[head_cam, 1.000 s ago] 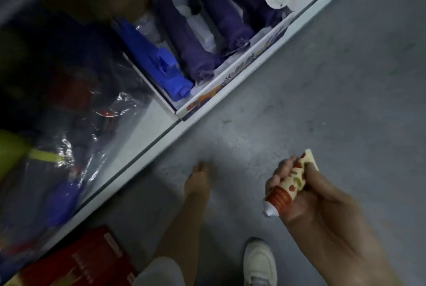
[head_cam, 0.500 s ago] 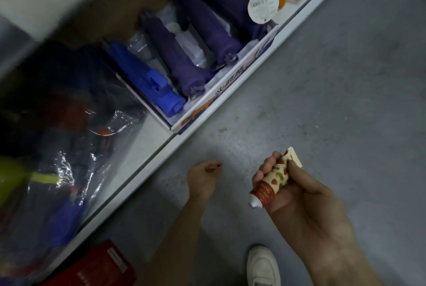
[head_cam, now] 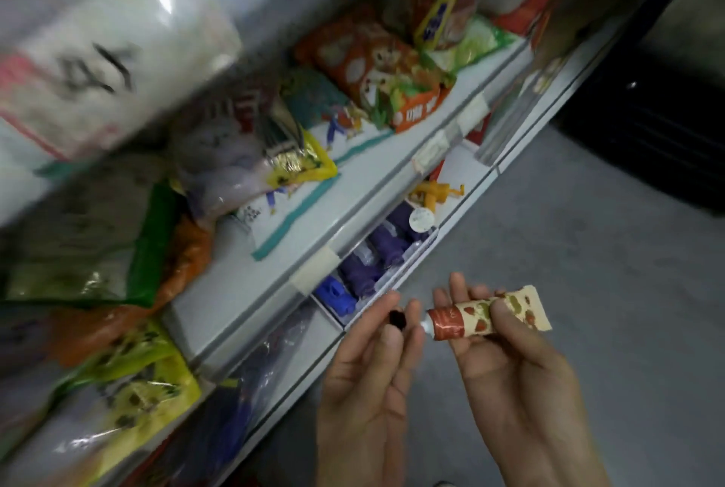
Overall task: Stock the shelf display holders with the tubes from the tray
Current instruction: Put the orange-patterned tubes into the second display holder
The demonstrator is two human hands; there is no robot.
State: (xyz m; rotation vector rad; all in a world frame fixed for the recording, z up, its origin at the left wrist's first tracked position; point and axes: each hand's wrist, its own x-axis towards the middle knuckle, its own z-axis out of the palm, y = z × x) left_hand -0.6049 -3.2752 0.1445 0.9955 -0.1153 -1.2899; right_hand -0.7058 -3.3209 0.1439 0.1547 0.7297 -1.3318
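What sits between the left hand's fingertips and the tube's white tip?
In the head view, a small dark cap, held at the left hand fingertips, beside the tube nozzle.

Right hand (head_cam: 506,353) gripping tube (head_cam: 488,313); left hand (head_cam: 368,365) pinching cap (head_cam: 397,318).

Single head-worn view, looking forward and steeply down, tilted, from close above the shelf (head_cam: 274,282), which runs diagonally from lower left to upper right. Grey floor (head_cam: 588,251) to the right of the shelf. Near the lens, lower right of the shelf: both hands. No second view.
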